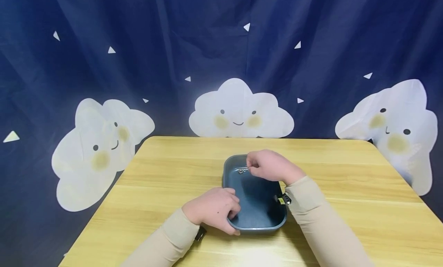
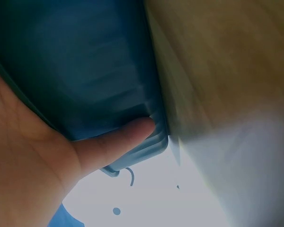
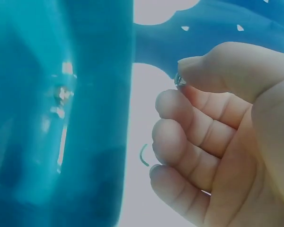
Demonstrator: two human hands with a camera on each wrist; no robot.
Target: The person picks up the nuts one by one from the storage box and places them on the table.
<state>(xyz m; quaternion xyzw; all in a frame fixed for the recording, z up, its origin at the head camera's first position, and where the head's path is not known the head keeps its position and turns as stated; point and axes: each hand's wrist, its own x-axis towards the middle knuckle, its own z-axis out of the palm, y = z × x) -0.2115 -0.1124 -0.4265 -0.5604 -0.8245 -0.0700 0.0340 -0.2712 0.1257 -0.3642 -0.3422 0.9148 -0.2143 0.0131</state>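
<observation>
A deep dark-blue rectangular tray [image 1: 254,229] with rounded corners stands on the table. My left hand [image 1: 216,207] grips its near left corner, fingers over the rim and the thumb [image 2: 128,137] against the outer wall. Above the tray's far part is my right hand [image 1: 271,165]. It pinches a small shiny metal piece [image 3: 180,80] between thumb and forefinger, the other fingers curled in; the piece's exact kind I cannot tell. A few small metal pieces, ring-shaped like nuts [image 1: 240,171], lie in the tray close to its far wall.
The tray is on a light wood-grain table [image 1: 166,174] with rounded far corners. Behind the table hangs a dark-blue curtain [image 1: 214,40] printed with white clouds. Black wrist camera mounts [image 1: 285,199] sit at both cuffs, the right one overlapping the tray's right rim.
</observation>
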